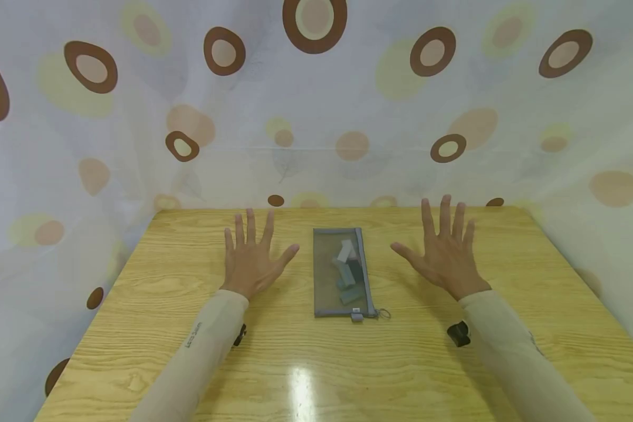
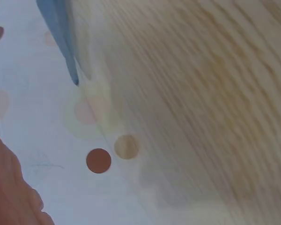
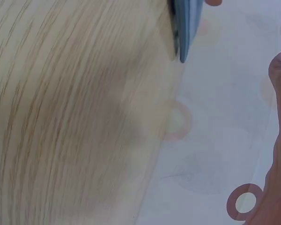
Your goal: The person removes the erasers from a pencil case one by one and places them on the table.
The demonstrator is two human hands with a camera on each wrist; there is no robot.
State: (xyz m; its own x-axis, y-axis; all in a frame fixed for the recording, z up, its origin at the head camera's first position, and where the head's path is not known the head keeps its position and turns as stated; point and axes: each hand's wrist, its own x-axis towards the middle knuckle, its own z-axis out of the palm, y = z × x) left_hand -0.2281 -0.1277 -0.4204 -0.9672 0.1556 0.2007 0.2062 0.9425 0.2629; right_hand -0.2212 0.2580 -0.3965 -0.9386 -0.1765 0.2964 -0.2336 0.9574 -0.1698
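Note:
A grey mesh zip pouch lies flat on the wooden table, midway between my two hands. Several small block-like pieces in white, grey-blue and dark tones show through its mesh. My left hand is left of the pouch with its fingers spread straight, touching nothing. To the right of the pouch, my right hand is spread likewise and holds nothing. The wrist views catch only an edge of each hand, and the pouch appears there as a grey-blue strip near the top.
The wood-grain table reaches back to a pale curtain with brown and yellow ovals, which also hangs at both sides. A key ring sticks out from the pouch's near right corner. Dark wrist devices sit under both sleeves.

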